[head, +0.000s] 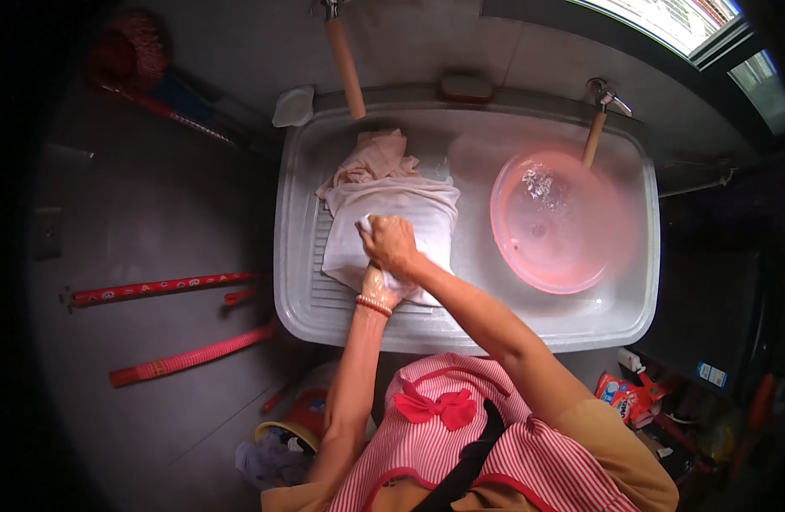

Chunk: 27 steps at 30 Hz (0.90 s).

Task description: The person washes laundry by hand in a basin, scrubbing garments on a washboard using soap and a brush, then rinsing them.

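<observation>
A wet white cloth is spread over the ribbed washboard in the left part of the sink. My right hand is clenched in a fist on a bunched bit of this cloth, white fabric showing at its thumb side. Just below it, my left hand, wet and with a beaded bracelet at the wrist, grips another fold of the same cloth. Its fingertips are hidden. Behind the white cloth lies a crumpled pale pink cloth.
A pink translucent basin with cloudy water and white flecks stands at the sink's right, under a tap. Another tap with a tan tube hangs at back left. A laundry bucket is at lower left; a detergent bag lies right.
</observation>
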{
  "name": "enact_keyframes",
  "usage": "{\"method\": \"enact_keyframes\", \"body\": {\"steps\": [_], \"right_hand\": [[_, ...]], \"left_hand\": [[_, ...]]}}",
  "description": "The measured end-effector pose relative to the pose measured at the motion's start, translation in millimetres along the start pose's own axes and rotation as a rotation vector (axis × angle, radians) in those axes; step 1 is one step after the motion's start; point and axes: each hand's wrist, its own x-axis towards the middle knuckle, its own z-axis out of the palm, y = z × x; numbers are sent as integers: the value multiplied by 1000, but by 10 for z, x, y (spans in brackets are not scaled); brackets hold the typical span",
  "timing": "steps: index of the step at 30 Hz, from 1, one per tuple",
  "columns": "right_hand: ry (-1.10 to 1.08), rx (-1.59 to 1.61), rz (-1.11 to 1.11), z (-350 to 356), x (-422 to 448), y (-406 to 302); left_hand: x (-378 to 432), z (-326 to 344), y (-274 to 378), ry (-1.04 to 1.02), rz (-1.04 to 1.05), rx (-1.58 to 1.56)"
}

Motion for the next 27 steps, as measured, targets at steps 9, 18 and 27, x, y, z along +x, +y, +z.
{"method": "enact_keyframes", "body": {"steps": [9,18,27], "right_hand": [[-237,22,232,-79,-38,-151],[-486,804,249,-741,366,365],[-342,661,383,-906,291,346]], "left_hand": [[146,-409,174,-47,-55,-159],[-155,38,742,-44,269,286],[-440,305,804,333,199,607]]}}
